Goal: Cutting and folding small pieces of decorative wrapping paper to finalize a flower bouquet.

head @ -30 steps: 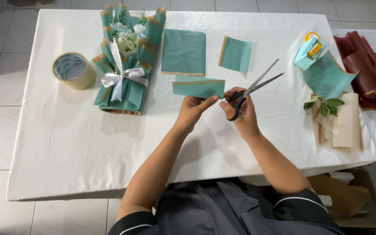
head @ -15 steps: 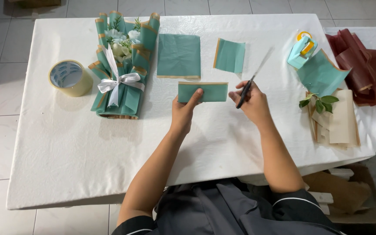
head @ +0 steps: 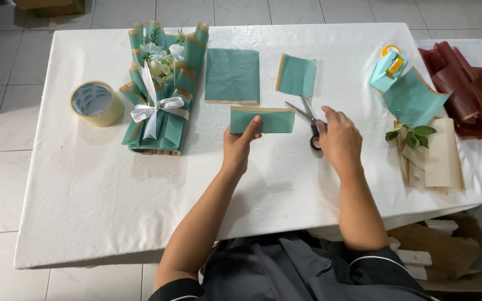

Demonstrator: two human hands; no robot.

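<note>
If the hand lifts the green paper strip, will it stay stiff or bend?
The strip looks thin and flat, so it would probably droop at the free end. It seems very light; a push may slide it on the tablecloth. The left hand rests on it.

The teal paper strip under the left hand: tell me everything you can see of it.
The teal paper strip is a small rectangle of thin, matte wrapping paper with a tan band along its top edge. It lies flat on the white tablecloth, long side left to right, just below the larger teal sheet. The left hand presses its lower left part with the fingers. The scissors lie just off its right end, under the right hand.
</note>
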